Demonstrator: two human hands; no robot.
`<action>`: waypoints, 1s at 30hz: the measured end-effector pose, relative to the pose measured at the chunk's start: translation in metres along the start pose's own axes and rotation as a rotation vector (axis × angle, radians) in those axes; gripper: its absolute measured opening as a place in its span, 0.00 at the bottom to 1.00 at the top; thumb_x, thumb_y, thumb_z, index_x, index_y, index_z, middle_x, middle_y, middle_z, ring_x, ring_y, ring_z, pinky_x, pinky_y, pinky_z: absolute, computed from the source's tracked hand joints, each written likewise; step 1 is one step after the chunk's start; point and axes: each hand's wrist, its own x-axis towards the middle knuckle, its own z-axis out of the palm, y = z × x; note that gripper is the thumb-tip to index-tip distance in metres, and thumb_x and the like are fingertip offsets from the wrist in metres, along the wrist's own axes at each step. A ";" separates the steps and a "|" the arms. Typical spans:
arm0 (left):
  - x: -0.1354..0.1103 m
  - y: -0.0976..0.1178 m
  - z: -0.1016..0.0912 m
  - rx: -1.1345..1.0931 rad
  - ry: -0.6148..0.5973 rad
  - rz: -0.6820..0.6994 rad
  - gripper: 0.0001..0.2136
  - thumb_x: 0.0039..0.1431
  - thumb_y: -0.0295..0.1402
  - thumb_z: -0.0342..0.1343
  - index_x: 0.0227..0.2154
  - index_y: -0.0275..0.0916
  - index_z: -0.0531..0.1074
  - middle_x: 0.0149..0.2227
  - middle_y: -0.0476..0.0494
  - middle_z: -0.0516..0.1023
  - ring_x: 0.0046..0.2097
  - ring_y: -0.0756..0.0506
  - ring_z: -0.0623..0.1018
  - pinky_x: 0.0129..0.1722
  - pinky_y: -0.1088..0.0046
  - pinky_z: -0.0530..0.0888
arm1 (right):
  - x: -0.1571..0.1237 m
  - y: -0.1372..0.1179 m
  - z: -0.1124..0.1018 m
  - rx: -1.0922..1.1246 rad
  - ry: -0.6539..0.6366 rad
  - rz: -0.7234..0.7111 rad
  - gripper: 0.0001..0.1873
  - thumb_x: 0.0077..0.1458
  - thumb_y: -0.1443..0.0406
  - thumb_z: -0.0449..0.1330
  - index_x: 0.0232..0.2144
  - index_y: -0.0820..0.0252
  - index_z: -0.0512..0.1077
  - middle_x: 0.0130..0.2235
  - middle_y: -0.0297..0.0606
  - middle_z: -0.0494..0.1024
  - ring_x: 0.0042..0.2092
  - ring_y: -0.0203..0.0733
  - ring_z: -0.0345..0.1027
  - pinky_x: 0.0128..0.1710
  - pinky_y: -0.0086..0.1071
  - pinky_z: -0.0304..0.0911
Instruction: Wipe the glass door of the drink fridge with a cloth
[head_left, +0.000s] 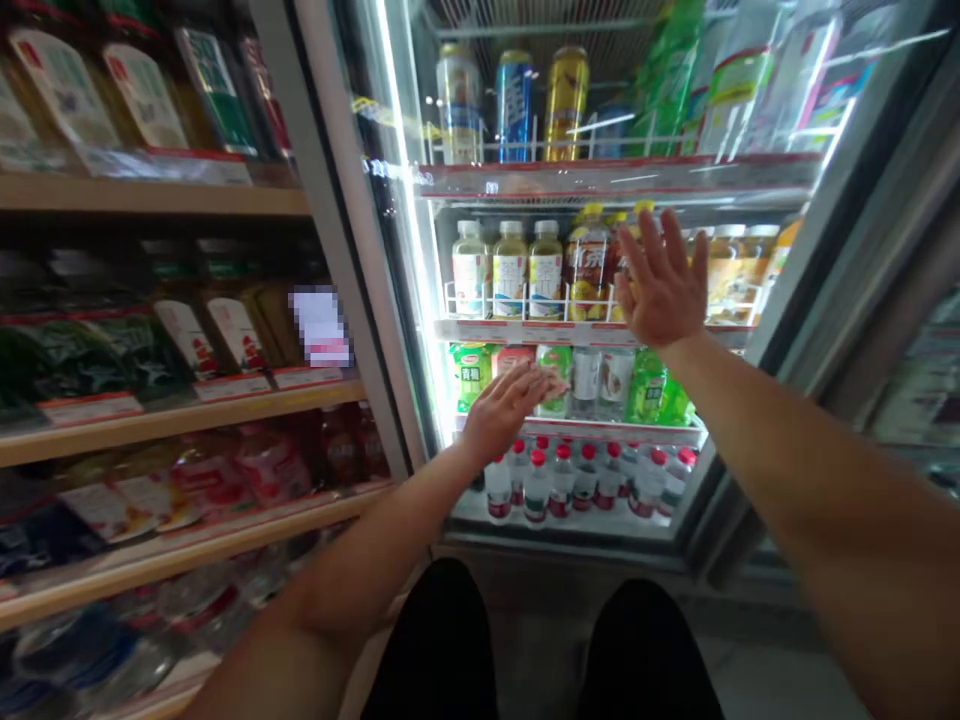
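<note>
An open drinks fridge [431, 300] stands ahead, its shelves lit and full of bottles. My right hand [664, 285] is raised with fingers spread, in front of the yellow tea bottles [589, 270] on the middle shelf; it holds nothing. My left hand [506, 405] reaches out flat, fingers stretched toward the green-labelled bottles [555, 365] one shelf lower, holding nothing. Cans [514, 105] line the top shelf. Red-capped water bottles [536, 485] fill the bottom shelf.
Wooden shelves [150, 200] with bottled drinks run along the left. The fridge's glass door [847, 200] stands swung open at the right. My dark-trousered knees [442, 630] are low in view, close to the fridge's base.
</note>
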 end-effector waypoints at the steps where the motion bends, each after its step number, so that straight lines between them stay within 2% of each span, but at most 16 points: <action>1: 0.000 0.000 -0.001 0.016 -0.010 0.010 0.18 0.71 0.23 0.49 0.61 0.39 0.69 0.62 0.39 0.72 0.68 0.39 0.65 0.65 0.56 0.67 | -0.002 -0.001 0.001 -0.003 0.003 0.002 0.31 0.68 0.57 0.45 0.70 0.53 0.54 0.72 0.38 0.52 0.74 0.54 0.39 0.72 0.63 0.33; 4: 0.023 -0.015 -0.012 0.102 0.024 0.008 0.17 0.71 0.26 0.51 0.59 0.43 0.71 0.60 0.42 0.74 0.64 0.39 0.69 0.64 0.55 0.67 | -0.003 -0.005 0.000 -0.022 0.002 0.007 0.29 0.68 0.60 0.46 0.69 0.53 0.57 0.72 0.38 0.54 0.74 0.53 0.40 0.72 0.62 0.36; 7: 0.061 -0.034 -0.025 0.162 0.166 -0.121 0.19 0.70 0.25 0.51 0.61 0.46 0.70 0.59 0.44 0.75 0.63 0.40 0.70 0.65 0.56 0.66 | -0.002 -0.007 -0.002 -0.047 0.000 0.022 0.30 0.68 0.62 0.45 0.70 0.52 0.56 0.72 0.36 0.54 0.74 0.51 0.41 0.72 0.60 0.38; 9: 0.074 -0.038 -0.027 0.160 0.257 -0.202 0.21 0.69 0.24 0.50 0.62 0.45 0.68 0.60 0.43 0.74 0.65 0.40 0.68 0.66 0.57 0.65 | -0.001 -0.008 -0.002 -0.061 0.007 0.030 0.30 0.68 0.63 0.45 0.70 0.50 0.55 0.72 0.34 0.54 0.74 0.50 0.41 0.72 0.59 0.39; 10: 0.072 -0.036 -0.025 0.157 0.282 -0.214 0.22 0.69 0.23 0.49 0.63 0.44 0.67 0.61 0.42 0.72 0.66 0.40 0.66 0.67 0.56 0.65 | -0.001 -0.008 -0.002 -0.067 0.012 0.031 0.30 0.68 0.63 0.45 0.70 0.50 0.55 0.72 0.34 0.54 0.74 0.49 0.41 0.72 0.59 0.40; 12: 0.053 -0.025 -0.013 0.160 0.271 -0.164 0.24 0.67 0.21 0.47 0.64 0.38 0.65 0.63 0.35 0.69 0.69 0.37 0.61 0.66 0.53 0.65 | -0.002 -0.008 -0.001 -0.075 0.018 0.029 0.29 0.68 0.63 0.45 0.70 0.50 0.55 0.72 0.34 0.54 0.74 0.49 0.42 0.72 0.58 0.40; 14: 0.026 -0.012 0.001 0.179 0.152 -0.073 0.26 0.67 0.21 0.48 0.67 0.36 0.60 0.65 0.32 0.66 0.70 0.34 0.58 0.65 0.50 0.66 | -0.002 -0.008 0.000 -0.072 0.019 0.031 0.29 0.68 0.63 0.45 0.70 0.50 0.55 0.72 0.34 0.55 0.74 0.50 0.42 0.72 0.59 0.40; 16: 0.008 -0.007 0.010 0.187 0.066 0.009 0.27 0.68 0.21 0.47 0.68 0.40 0.59 0.65 0.36 0.67 0.69 0.36 0.61 0.63 0.54 0.69 | -0.001 -0.008 0.000 -0.061 0.013 0.037 0.30 0.68 0.63 0.45 0.70 0.49 0.55 0.71 0.34 0.55 0.74 0.50 0.43 0.72 0.59 0.40; 18: 0.012 -0.014 0.008 0.205 0.058 0.035 0.26 0.69 0.21 0.47 0.68 0.43 0.61 0.64 0.38 0.69 0.67 0.37 0.65 0.62 0.55 0.70 | -0.001 -0.008 0.000 -0.053 0.010 0.041 0.30 0.68 0.63 0.46 0.70 0.48 0.55 0.71 0.34 0.55 0.73 0.51 0.43 0.72 0.60 0.40; 20: 0.036 -0.030 -0.005 0.241 0.108 0.028 0.24 0.70 0.23 0.48 0.66 0.45 0.64 0.63 0.40 0.71 0.66 0.37 0.68 0.62 0.57 0.70 | -0.001 -0.009 0.000 -0.059 0.011 0.043 0.29 0.68 0.63 0.46 0.70 0.49 0.56 0.71 0.34 0.55 0.73 0.50 0.43 0.72 0.59 0.40; 22: 0.063 -0.046 -0.019 0.312 0.203 -0.066 0.23 0.70 0.23 0.49 0.65 0.46 0.66 0.64 0.41 0.69 0.66 0.38 0.68 0.62 0.56 0.69 | -0.001 -0.009 -0.001 -0.073 0.013 0.043 0.29 0.68 0.63 0.45 0.69 0.50 0.57 0.71 0.35 0.55 0.74 0.50 0.43 0.72 0.58 0.40; 24: 0.076 -0.052 -0.026 0.344 0.279 -0.152 0.24 0.69 0.22 0.49 0.64 0.46 0.67 0.66 0.39 0.66 0.66 0.37 0.66 0.63 0.54 0.69 | -0.001 -0.010 -0.001 -0.086 0.012 0.041 0.29 0.68 0.63 0.45 0.69 0.51 0.58 0.71 0.35 0.55 0.73 0.49 0.44 0.72 0.58 0.41; 25: 0.074 -0.050 -0.025 0.344 0.298 -0.168 0.24 0.68 0.21 0.49 0.63 0.46 0.68 0.67 0.39 0.65 0.67 0.36 0.65 0.63 0.53 0.69 | -0.001 -0.010 -0.002 -0.089 0.009 0.040 0.28 0.68 0.63 0.45 0.69 0.51 0.58 0.71 0.35 0.55 0.73 0.49 0.44 0.72 0.57 0.41; 27: 0.055 -0.039 -0.016 0.318 0.269 -0.137 0.25 0.66 0.19 0.50 0.61 0.48 0.70 0.67 0.38 0.64 0.70 0.34 0.60 0.62 0.49 0.69 | -0.001 -0.010 -0.002 -0.092 0.000 0.038 0.29 0.68 0.62 0.45 0.69 0.51 0.57 0.72 0.35 0.54 0.74 0.49 0.43 0.73 0.57 0.40; 30: 0.017 -0.022 0.001 0.236 0.060 0.023 0.27 0.64 0.18 0.51 0.62 0.48 0.70 0.67 0.38 0.65 0.72 0.31 0.54 0.61 0.47 0.69 | -0.001 -0.009 -0.001 -0.101 -0.004 0.038 0.29 0.68 0.63 0.45 0.70 0.51 0.56 0.72 0.33 0.53 0.74 0.48 0.43 0.73 0.56 0.39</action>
